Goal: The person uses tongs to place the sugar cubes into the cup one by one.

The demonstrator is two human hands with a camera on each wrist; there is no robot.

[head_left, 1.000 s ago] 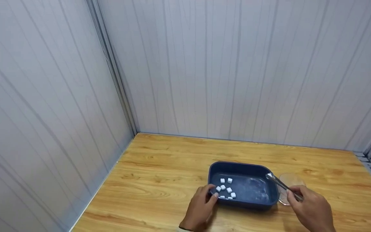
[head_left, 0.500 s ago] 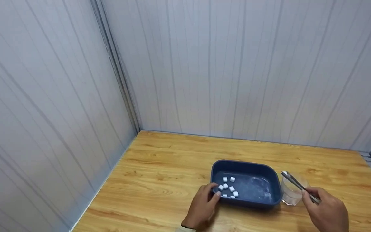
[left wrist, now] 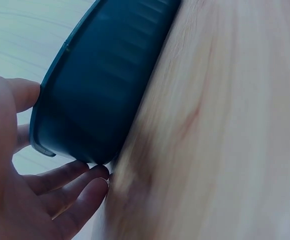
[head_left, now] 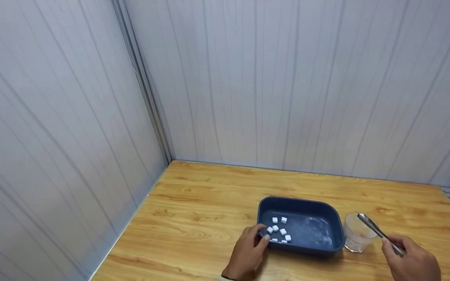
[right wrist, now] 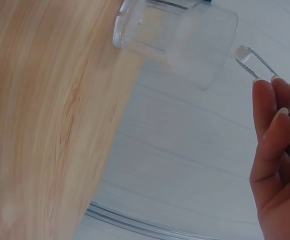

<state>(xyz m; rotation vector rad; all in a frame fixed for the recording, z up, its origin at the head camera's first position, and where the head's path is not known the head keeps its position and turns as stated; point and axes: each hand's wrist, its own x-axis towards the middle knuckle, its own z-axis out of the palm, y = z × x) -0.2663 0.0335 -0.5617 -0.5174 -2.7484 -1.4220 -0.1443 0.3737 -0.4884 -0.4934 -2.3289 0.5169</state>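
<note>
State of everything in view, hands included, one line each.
Dark-blue rectangular tray, upright on the wood-grain table.
Small white cubes, loose in tray's left part.
Clear tapered cup, upright beside tray; contents unclear.
Slim metal tongs, closed on one white cube outside cup's rim.
Left grip, bare hand holding tray's near-left corner.
Right grip, bare hand holding tongs.

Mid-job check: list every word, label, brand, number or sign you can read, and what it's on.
None: no readable text in any view.
Tub, cubes, glass, tongs: no lettering visible.
Wall: only streaky lines.
Table: only wood grain.
</note>
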